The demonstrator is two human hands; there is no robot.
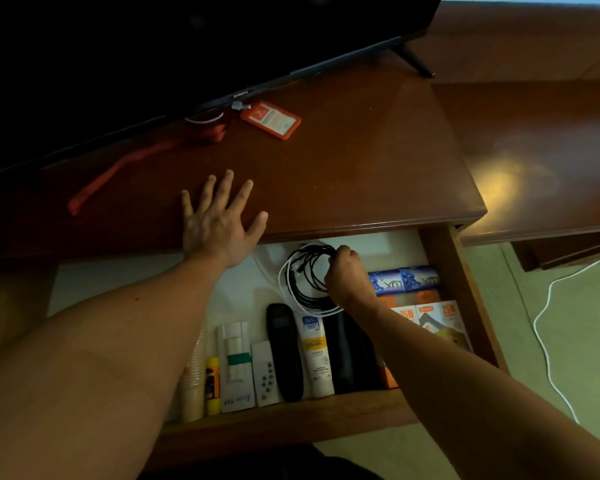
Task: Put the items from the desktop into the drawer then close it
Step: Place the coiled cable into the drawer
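Gleaming wooden desktop (343, 161), open drawer (465, 289)

hotel room | wooden desk (361, 161) | television (153, 46) | toiletries in drawer (465, 306)

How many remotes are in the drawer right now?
2: a white remote and a black remote side by side along the front of the drawer. The right hand and its arm may hide others.

Orange badge holder (270, 120) — black-and-white cables (305, 278)
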